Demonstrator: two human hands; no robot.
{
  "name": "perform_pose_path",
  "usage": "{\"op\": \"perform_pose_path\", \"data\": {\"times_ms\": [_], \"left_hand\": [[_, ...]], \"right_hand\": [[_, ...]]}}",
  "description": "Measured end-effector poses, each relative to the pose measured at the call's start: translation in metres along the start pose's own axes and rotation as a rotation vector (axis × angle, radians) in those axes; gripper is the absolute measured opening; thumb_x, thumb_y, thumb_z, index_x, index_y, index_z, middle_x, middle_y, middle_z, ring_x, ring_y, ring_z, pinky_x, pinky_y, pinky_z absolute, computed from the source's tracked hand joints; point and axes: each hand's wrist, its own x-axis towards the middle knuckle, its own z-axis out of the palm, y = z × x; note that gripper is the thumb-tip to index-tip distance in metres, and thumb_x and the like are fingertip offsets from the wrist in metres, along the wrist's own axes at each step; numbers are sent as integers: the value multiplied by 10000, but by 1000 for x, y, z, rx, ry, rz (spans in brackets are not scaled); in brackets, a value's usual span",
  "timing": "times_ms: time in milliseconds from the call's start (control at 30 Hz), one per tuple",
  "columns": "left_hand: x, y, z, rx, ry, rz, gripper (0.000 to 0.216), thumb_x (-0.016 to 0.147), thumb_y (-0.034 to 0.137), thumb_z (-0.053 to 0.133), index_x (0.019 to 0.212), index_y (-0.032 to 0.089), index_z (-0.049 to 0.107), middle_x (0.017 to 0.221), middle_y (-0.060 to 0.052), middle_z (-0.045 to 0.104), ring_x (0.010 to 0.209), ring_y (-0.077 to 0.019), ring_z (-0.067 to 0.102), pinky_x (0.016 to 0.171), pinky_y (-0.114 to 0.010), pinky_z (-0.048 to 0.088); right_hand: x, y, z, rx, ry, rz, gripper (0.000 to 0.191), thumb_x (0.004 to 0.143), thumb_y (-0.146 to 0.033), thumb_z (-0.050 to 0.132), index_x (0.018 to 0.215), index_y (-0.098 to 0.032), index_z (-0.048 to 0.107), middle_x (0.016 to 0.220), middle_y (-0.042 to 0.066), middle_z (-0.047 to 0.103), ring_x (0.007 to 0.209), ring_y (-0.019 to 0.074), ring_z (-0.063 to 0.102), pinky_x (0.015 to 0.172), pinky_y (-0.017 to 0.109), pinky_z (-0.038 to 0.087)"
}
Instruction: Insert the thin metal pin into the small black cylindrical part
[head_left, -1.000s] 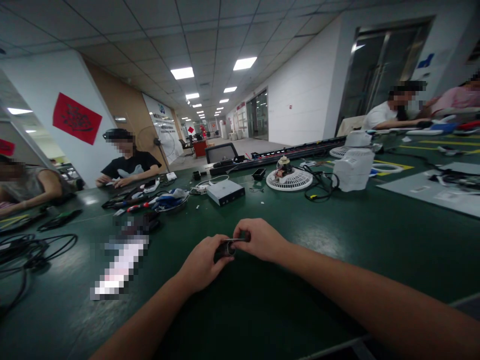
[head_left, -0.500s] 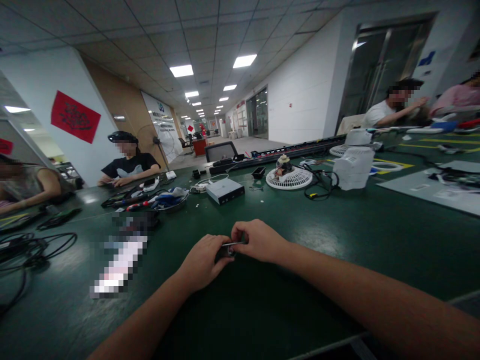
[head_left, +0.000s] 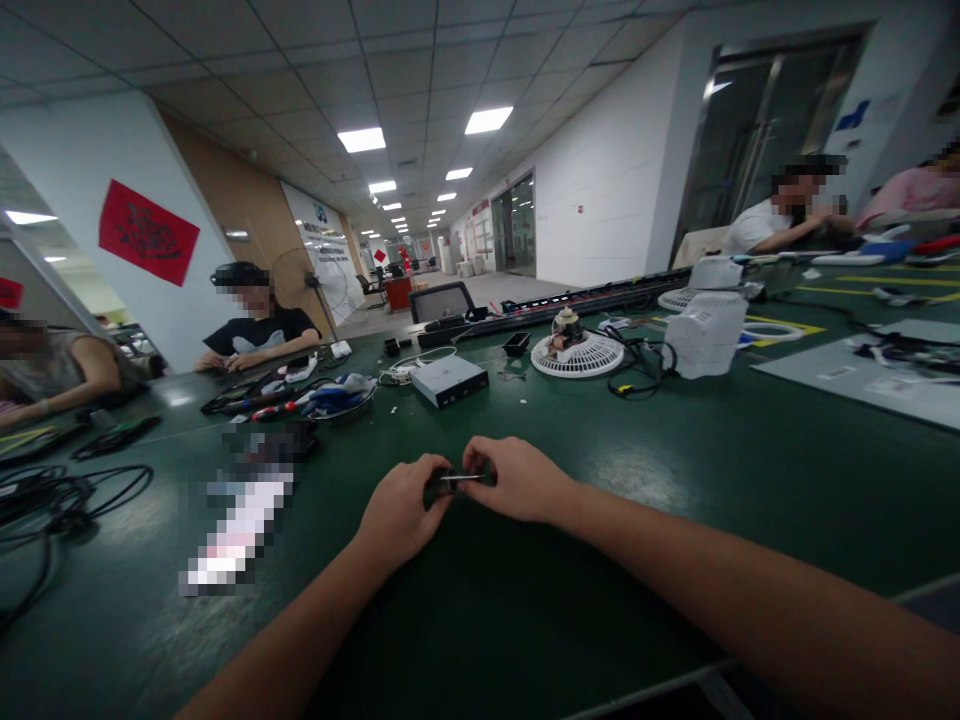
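My left hand (head_left: 401, 512) pinches one end of a small thin dark piece with a bright metallic edge (head_left: 460, 478), just above the green tabletop. The other end of this piece sits between the thumb and fingers of my right hand (head_left: 521, 480). Fingers cover much of it, so its exact kind cannot be made out. Beyond my hands lies a silver optical drive (head_left: 450, 382) with a black front. To its right rests a white round fan part (head_left: 577, 352) with its motor exposed on top.
Black cables (head_left: 52, 510) lie at the left, near a blurred-out patch (head_left: 244, 530). A blue cloth bundle (head_left: 337, 394) is farther back. White plastic housing (head_left: 703, 335) stands right of the fan part. Co-workers sit across the table, one in a black shirt (head_left: 262, 330).
My left hand has drawn slightly left and up, uncovering more of the piece's bright edge. The right hand stays nearly in place, with its fingers shifted a little on the piece.
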Motion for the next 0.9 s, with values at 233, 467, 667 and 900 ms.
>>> {"op": "perform_pose_path", "data": {"times_ms": [233,467,667,900], "left_hand": [[2,-5,-1,-70,22,-140,218,795,233,630,1005,238,573,884,-13,689,807,-203,657,692,-297,491],[0,0,-1,-23,10,-71,225,805,264,624,1028,240,607,945,-26,689,834,-212,645,725,-318,493],[-1,-3,2,-51,-4,-41,264,802,258,628,1066,241,613,987,-27,693,878,-211,642,767,-319,496],[-1,0,2,-13,-23,-7,276,809,262,626,1084,246,626,1006,-27,700,882,-216,638,770,-333,487]], "right_hand": [[4,10,-4,-117,-16,-35,119,849,-248,591,928,-206,669,911,31,688,786,162,622,671,275,431],[2,12,-4,-235,-23,-132,148,848,-275,591,921,-218,706,913,41,680,800,184,609,685,293,423],[2,8,-5,-136,-44,-176,165,835,-262,586,916,-217,723,877,26,697,778,166,613,680,268,420],[1,9,-6,-215,-114,-128,177,819,-275,584,913,-234,728,868,32,713,783,191,628,667,283,423]]}}
